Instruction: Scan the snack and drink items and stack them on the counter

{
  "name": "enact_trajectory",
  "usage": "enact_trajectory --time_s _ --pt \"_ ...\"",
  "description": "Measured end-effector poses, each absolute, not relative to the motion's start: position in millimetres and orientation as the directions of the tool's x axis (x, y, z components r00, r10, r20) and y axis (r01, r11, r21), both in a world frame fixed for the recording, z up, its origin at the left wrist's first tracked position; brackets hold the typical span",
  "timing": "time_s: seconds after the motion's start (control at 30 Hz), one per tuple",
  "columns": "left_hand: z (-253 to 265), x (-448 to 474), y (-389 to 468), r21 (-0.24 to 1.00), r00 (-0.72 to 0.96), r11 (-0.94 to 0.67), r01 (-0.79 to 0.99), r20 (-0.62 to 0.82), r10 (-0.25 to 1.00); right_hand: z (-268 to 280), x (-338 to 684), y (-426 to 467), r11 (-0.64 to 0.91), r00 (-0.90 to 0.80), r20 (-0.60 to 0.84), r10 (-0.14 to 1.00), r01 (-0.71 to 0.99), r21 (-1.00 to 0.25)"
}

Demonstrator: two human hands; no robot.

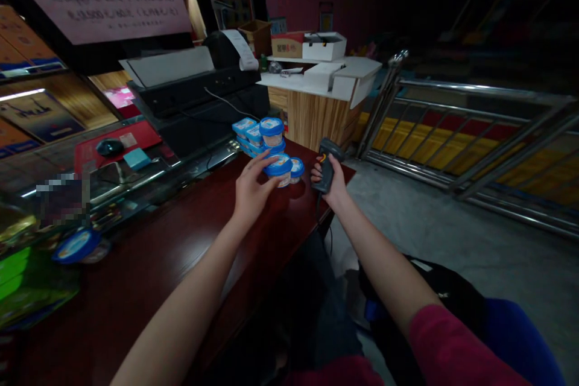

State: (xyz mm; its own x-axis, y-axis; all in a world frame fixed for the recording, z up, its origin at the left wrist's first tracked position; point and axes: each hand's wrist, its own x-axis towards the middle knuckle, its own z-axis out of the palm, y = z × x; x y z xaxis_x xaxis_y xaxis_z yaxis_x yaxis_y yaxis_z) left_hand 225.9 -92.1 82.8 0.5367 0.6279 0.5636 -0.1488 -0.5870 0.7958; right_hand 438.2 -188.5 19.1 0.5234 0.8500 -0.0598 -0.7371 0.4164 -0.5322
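My left hand (254, 184) is closed around the side of a round tub with a blue lid (277, 165), near the far end of the dark red counter (194, 223). Another small blue-lidded tub (296, 169) stands just right of it. Behind, a tub (271, 130) sits stacked on another, beside blue rectangular packs (246, 131). In my right hand (332, 184) is a dark grey handheld barcode scanner (329, 166), held upright by its grip, with its cable hanging below. The tub's label is too blurred to read.
On the left lie a blue-lidded tub (81, 246) and a green bag (27, 283). A black printer-like machine (203, 90) with a paper strip stands behind a mouse (110, 147). A metal railing (474, 90) runs along the right; a chair (511, 338) is beside me.
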Motion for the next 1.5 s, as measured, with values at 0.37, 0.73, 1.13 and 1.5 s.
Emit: enact_trajectory --time_s 0.37,0.73,1.13,1.5 --pt "40 310 -79 0.775 0.44 -0.606 -0.182 0.615 0.655 14 438 -187 0.415 0.547 -0.089 0.832 -0.721 -0.555" --pt "27 287 -85 0.652 0.496 -0.758 -0.002 0.659 0.565 15 438 -193 0.423 0.54 -0.07 0.839 -0.727 -0.541" --pt "14 16 -55 0.406 0.321 -0.756 0.513 0.727 0.607 21 372 -235 0.337 0.412 0.055 0.909 -0.652 -0.679" --pt "7 -90 -20 0.653 -0.102 -0.521 0.55 0.671 0.734 19 210 -110 -0.324 -0.447 -0.112 0.887 -0.432 -0.842"
